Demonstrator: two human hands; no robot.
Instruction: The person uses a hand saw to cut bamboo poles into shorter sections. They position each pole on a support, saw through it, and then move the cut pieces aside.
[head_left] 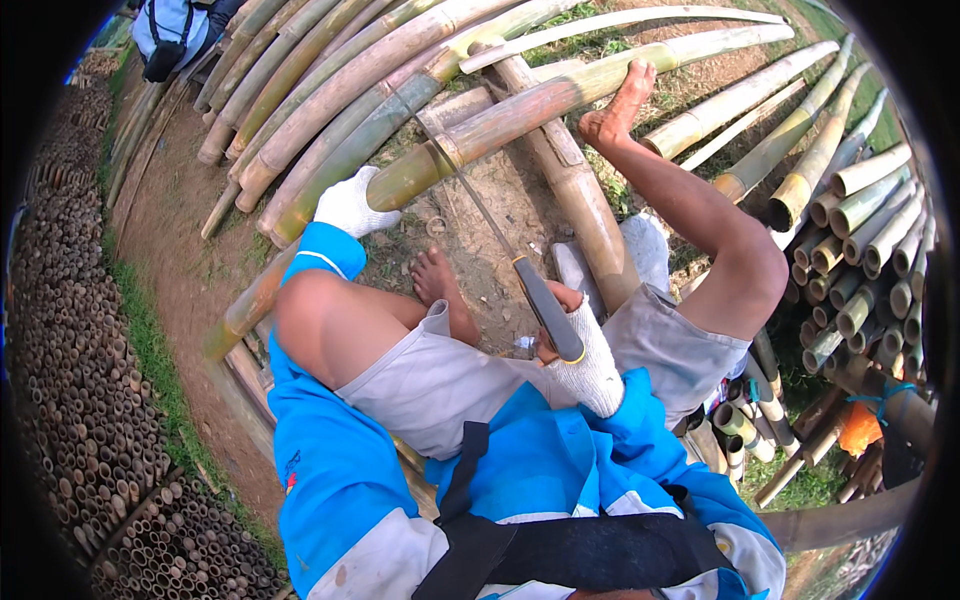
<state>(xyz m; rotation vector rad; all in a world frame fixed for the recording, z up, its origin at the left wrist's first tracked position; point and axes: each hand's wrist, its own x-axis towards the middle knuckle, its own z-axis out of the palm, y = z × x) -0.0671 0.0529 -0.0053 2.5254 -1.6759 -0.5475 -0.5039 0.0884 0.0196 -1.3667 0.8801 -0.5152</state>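
A thick green-brown bamboo pole (530,110) lies slantwise in front of me, propped on another bamboo pole (565,180). At its near left end, my left hand (354,203), in a white knit glove, is closed around the cut end. My right hand (584,352), in a white glove with bare fingertips, is wrapped around the dark grey handle of a hand saw (546,303). The thin saw blade reaches up and left, crossing the pole a short way from my left hand. My bare right foot (630,92) presses on the pole farther along.
Several long bamboo poles (350,75) lie side by side at the upper left. More poles (870,230) are stacked at the right, near an orange bag (858,428). Many cut bamboo pieces (90,370) fill the far left. A person (172,30) is at the upper left.
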